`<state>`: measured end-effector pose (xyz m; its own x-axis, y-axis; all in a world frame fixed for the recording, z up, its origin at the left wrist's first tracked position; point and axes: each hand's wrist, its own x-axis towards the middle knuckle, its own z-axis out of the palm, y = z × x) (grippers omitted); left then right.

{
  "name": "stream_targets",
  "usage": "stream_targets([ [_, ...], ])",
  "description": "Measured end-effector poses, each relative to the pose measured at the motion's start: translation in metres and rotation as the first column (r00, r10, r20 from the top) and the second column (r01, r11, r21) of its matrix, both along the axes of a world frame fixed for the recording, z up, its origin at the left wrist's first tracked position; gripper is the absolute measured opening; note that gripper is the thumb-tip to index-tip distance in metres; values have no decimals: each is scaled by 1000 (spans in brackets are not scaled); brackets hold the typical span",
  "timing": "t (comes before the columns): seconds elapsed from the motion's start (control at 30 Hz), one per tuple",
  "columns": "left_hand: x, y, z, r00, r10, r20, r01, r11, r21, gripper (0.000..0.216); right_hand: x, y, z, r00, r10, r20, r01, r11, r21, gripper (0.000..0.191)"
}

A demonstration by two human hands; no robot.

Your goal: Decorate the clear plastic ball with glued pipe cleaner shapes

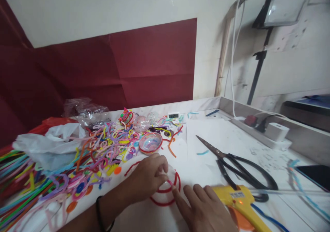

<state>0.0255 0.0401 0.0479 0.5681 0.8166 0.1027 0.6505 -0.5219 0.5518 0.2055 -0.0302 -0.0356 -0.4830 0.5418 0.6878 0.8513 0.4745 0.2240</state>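
Observation:
My left hand (148,177) rests on the white table with its fingers curled over a clear dome (170,177) ringed by a red pipe cleaner (165,195). My right hand (203,208) lies beside it, its index finger stretched out and touching the red ring's right side. A yellow hot glue gun (238,201) lies just right of that hand, apart from it.
Black scissors (239,168) lie on the white table (201,146) to the right. A heap of coloured pipe cleaner pieces (98,149) and a swirled bowl half (150,143) sit ahead left. Plastic bags (51,139) lie far left. A power strip (268,134) runs along the right edge.

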Motion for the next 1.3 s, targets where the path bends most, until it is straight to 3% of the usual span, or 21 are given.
stream_targets([
  [0.53,-8,9,-2,997,-8,82,14,997,-77,9,0,2,0,1000,9,2,-9,1000,9,14],
  [0.87,-20,-6,-18,981,-142,133,121,981,153,14,2,0,5,999,3,-32,-2,1000,7,18],
  [1.0,-31,-10,-27,955,-285,77,236,892,385,18,1,1,6,999,-2,-41,2,1000,7,22],
  [1.1,-38,-13,-32,950,-310,33,254,834,490,21,1,2,6,999,9,-46,-8,1000,11,18],
  [1.3,-44,-15,-43,971,-239,-29,232,895,381,30,4,0,3,1000,21,-24,-20,1000,11,28],
])
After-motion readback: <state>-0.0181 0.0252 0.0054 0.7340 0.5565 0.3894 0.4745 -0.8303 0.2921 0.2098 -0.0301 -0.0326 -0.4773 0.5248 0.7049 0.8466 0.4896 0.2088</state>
